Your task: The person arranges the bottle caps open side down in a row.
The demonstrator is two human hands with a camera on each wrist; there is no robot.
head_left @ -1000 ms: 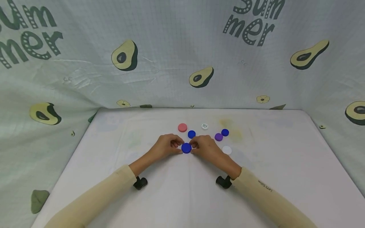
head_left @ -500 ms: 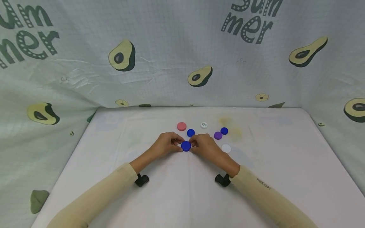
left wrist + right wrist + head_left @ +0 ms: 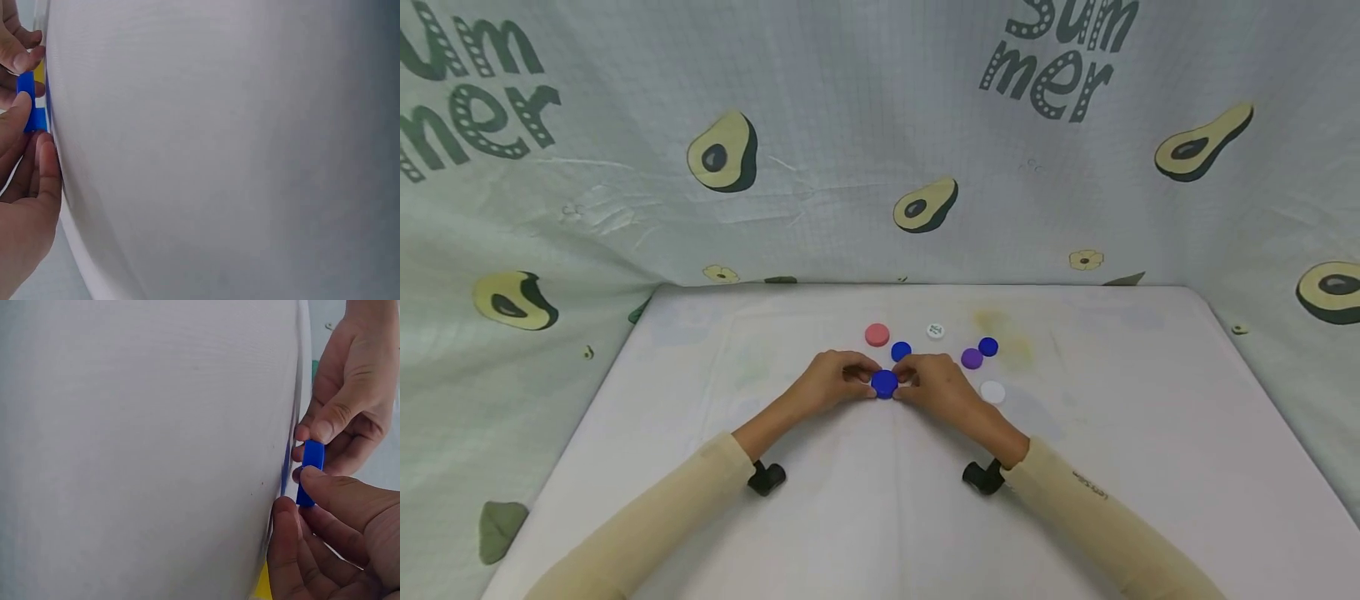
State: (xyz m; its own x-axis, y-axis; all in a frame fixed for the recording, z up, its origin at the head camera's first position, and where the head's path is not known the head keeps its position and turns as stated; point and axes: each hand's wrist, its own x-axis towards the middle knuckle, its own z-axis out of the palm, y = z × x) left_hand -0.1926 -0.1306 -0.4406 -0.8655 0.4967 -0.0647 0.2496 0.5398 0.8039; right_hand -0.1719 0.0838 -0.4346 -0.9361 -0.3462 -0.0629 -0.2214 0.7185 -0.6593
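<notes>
A large blue bottle cap (image 3: 884,384) is between my two hands near the middle of the table, seen edge-on in the left wrist view. My left hand (image 3: 835,383) pinches its left side with thumb and fingertips. From the opposite side, my right hand (image 3: 936,387) pinches it too, its thumb lying across the cap's edge (image 3: 313,456) in the right wrist view. Another blue part (image 3: 39,119) shows beneath the cap; I cannot tell if it is a second cap. Just behind my right fingers lies a smaller blue cap (image 3: 901,351), partly hidden.
Behind the hands lie a red cap (image 3: 877,335) and a white cap with dark marks (image 3: 935,331). A purple cap (image 3: 972,358) and a blue cap (image 3: 988,347) touch or nearly touch to the right. A plain white cap (image 3: 992,392) sits by the right wrist.
The large blue cap and both hands have shifted very slightly left. Both hands keep their pinch on it, and the loose caps have stayed in place; the head view itself moves a little.
</notes>
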